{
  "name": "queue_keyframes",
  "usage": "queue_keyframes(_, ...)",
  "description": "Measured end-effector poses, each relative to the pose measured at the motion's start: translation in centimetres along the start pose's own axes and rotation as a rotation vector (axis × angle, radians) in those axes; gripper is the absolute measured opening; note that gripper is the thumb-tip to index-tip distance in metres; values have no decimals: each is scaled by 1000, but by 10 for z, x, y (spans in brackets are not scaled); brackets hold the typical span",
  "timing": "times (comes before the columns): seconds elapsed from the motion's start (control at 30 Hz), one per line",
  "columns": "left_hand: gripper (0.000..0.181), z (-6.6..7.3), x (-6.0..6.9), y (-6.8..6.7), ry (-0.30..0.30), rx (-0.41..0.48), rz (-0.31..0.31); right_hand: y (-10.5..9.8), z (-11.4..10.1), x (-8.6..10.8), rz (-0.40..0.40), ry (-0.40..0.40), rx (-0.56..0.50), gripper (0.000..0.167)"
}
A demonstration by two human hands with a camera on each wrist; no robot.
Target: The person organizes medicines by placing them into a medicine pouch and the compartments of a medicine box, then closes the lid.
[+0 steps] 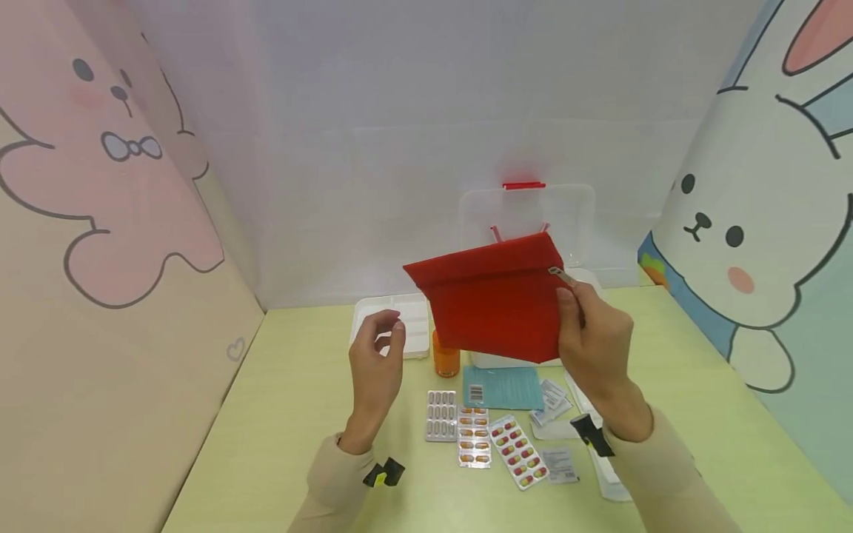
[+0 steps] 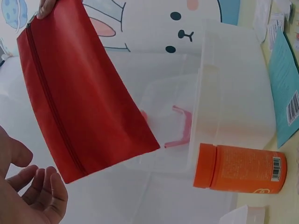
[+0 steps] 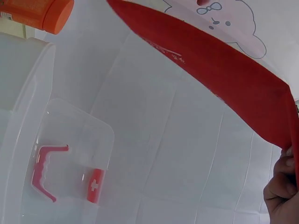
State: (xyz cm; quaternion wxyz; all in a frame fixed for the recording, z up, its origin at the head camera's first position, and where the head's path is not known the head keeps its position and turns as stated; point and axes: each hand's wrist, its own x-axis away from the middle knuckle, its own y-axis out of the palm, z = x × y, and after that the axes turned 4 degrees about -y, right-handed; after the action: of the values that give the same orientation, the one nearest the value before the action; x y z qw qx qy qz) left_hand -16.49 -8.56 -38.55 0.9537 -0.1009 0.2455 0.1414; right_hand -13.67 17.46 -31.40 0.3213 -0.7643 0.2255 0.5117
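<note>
My right hand (image 1: 596, 337) holds up a red zippered pouch (image 1: 493, 303) by its right end, thumb and fingers pinching near the metal zipper pull (image 1: 557, 273). The pouch hangs tilted above the table, its zipper running along the upper edge. To the left of it, my left hand (image 1: 378, 363) is raised with loosely bent fingers and holds nothing. In the left wrist view those fingers appear close to the pouch's lower corner; whether they touch cannot be told. Part of the right hand's grip is hidden behind the pouch in the right wrist view.
Behind the pouch stands a clear plastic box (image 2: 233, 84) with its lid (image 1: 576, 222) raised. An orange bottle (image 1: 446, 363) and a white compartment tray (image 1: 409, 318) stand left of it. Nearer lie several blister packs (image 1: 518, 451), a teal packet (image 1: 506, 391) and small sachets (image 1: 560, 465).
</note>
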Motion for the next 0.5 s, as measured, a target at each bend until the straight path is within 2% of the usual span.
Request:
queue_keyframes(0.17,15,14,10,12,30,6,-81,3,-2,0,-15,-62,18,12)
queue_keyframes(0.37,20,40,20,29,108,68,-196,8,-3,1,-55,-186,42,42)
queue_keyframes(0.5,21,56,23,39,138,140,-263,10,-7,2,-95,-223,29,39)
